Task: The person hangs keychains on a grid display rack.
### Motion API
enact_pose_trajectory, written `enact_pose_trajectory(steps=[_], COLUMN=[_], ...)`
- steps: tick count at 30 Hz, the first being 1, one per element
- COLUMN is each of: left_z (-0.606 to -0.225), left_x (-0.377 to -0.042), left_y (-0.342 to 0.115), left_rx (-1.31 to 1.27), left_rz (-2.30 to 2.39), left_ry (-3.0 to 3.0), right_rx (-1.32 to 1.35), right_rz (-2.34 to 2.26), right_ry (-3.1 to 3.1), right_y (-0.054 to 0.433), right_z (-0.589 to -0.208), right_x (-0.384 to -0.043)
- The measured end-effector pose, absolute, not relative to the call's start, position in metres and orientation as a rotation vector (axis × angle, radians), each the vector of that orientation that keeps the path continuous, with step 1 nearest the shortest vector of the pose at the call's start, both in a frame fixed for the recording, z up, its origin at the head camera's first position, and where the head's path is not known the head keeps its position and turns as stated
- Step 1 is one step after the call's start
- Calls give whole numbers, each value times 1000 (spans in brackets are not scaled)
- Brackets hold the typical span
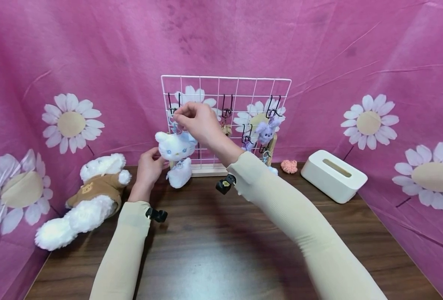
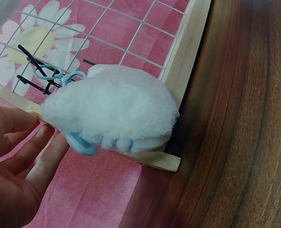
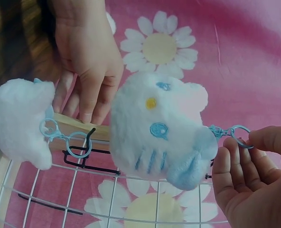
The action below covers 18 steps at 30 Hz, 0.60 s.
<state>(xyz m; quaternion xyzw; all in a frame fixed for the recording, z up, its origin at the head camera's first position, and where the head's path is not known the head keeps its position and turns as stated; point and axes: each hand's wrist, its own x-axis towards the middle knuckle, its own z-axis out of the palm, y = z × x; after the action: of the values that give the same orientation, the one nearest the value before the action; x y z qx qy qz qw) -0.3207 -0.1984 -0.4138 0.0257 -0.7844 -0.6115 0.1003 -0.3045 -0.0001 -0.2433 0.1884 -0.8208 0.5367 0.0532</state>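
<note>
A white cat plush keychain with blue eyes and a blue bow hangs from my right hand. Thumb and finger pinch its light blue key ring, close to a black hook at the upper left of the white wire rack. My left hand holds the rack's wooden side post, its fingertips on the wood in the left wrist view. Just beside that hand, a second white plush keychain hangs by its blue ring on a lower black hook.
Purple plush keychains hang on the rack's right side, and a tan one in the middle. A white tissue box and a coral-coloured item stand to the right. At left lies a white plush toy in brown clothing.
</note>
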Motion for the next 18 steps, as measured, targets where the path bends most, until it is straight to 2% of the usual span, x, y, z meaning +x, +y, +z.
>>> enact_pose_trajectory(steps=[18], left_z=[-416], left_x=[-322], left_y=[-199], left_rx=[50], left_rz=[-1813], left_ry=[-2305], right_rx=[520], right_rz=[1666], right_ry=[-2474], right_y=[-7], right_z=[-248], right_x=[-320])
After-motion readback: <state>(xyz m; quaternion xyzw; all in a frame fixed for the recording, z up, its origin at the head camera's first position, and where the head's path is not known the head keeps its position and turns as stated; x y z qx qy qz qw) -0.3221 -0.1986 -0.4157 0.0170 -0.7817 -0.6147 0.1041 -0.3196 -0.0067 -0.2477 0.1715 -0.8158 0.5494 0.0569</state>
